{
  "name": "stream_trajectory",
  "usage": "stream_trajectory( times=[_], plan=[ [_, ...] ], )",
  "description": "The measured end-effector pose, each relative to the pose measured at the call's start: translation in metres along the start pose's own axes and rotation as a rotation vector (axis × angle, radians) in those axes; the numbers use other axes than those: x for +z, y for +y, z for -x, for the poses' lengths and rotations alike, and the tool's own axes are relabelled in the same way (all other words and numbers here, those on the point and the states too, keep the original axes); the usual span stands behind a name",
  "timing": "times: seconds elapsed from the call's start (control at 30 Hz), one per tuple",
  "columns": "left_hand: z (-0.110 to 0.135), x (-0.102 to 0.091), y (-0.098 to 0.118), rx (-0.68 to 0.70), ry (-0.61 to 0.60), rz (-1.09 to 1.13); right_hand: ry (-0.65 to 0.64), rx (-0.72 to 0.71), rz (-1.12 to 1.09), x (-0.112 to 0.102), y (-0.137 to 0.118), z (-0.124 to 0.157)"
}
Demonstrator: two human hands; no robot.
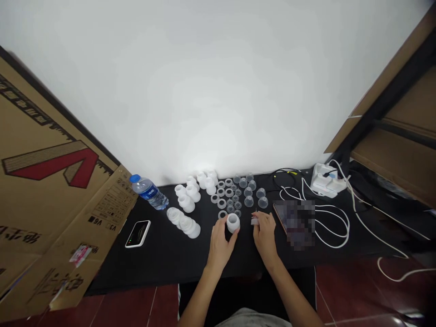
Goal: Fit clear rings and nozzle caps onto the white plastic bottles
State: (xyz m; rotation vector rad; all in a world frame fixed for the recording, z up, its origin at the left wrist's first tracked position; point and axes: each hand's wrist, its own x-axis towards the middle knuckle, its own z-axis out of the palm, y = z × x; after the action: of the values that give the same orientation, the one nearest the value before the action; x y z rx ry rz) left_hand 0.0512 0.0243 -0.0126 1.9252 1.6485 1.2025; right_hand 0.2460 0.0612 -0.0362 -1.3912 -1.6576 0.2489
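My left hand [220,243] is closed around a white silicone cup [233,222] that stands on the black table [170,254]. My right hand [264,231] lies just right of it, its fingers pinched on a small clear part [255,221]. Behind the hands lie several clear rings [223,195] and small clear domed cups [250,188]. More white cups [190,193] stand at the back left, and a row of them [184,221] lies on its side.
A water bottle [150,192] lies at the table's left, near a white phone [138,233]. Cardboard sheets [51,200] lean on the left. A blurred phone [296,222], white cables [334,222] and a white power strip [325,181] sit to the right.
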Motion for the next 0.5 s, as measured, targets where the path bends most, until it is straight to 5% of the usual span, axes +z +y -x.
stream_trajectory(
  times=[0.17, 0.5],
  plan=[
    [0.004, -0.001, -0.003, 0.007, 0.026, 0.003, 0.105, 0.059, 0.195, -0.005, 0.005, -0.01],
    [0.006, -0.003, -0.002, -0.025, -0.016, 0.057, 0.068, 0.039, 0.145, -0.001, 0.013, -0.012]
  ],
)
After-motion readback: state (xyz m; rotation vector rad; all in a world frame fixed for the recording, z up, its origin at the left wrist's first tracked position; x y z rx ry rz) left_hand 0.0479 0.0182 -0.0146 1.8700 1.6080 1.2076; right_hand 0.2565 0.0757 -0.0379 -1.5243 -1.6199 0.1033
